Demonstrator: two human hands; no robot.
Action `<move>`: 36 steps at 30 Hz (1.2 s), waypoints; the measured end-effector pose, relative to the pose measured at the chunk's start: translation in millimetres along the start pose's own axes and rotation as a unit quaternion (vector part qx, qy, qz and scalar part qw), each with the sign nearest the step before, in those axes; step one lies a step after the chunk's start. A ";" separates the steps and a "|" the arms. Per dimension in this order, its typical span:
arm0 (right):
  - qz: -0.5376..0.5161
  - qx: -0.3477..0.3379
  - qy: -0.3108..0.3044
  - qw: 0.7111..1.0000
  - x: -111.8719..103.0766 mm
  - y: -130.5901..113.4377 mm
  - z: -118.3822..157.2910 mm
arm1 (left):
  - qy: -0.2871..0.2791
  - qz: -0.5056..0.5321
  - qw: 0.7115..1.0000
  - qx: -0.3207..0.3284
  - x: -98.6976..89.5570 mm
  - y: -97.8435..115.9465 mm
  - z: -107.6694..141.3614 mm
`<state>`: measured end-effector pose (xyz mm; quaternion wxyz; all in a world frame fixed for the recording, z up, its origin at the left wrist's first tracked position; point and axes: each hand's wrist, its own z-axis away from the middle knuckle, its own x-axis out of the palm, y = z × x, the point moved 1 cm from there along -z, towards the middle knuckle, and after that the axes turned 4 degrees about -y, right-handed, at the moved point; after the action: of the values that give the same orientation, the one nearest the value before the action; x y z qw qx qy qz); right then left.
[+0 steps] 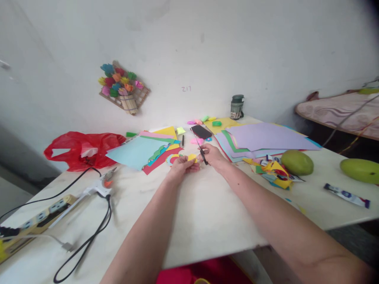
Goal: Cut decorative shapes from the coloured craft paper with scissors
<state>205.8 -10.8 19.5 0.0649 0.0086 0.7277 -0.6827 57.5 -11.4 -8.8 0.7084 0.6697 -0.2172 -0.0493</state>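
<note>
A small piece of yellow paper (192, 157) is pinched in my left hand (182, 166), over the middle of the table. My right hand (212, 155) grips a pair of scissors (203, 155) by dark handles, close beside the yellow paper. The blades point away from me toward a black phone (201, 131). Just left of my left hand lies a curved paper ring (171, 159) in pale colours, at the edge of a red sheet (160, 162). Whether the blades touch the paper I cannot tell.
Stacks of coloured paper flank my hands: a light blue sheet (136, 152) left, a lilac sheet (266, 136) right. Paper scraps (276, 173), green mangoes (297, 162) and a tube (346, 195) lie right. A red plastic bag (79, 148), glue gun (99, 187) and power strip (38, 221) sit left.
</note>
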 end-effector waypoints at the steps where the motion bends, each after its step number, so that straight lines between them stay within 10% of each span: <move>1: -0.001 0.005 0.010 1.000 1.4 1.0 -0.6 | 0.002 0.001 1.000 0.004 0.3 0.3 0.1; 36: -0.087 -0.014 0.050 0.995 -1.8 12.1 -9.0 | 0.040 0.033 0.996 0.078 -5.1 -0.8 -1.0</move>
<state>208.1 -0.9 8.2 -0.0310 -0.0221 0.7373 -0.6745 53.5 -8.7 -10.8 0.6634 0.7168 -0.2138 0.0178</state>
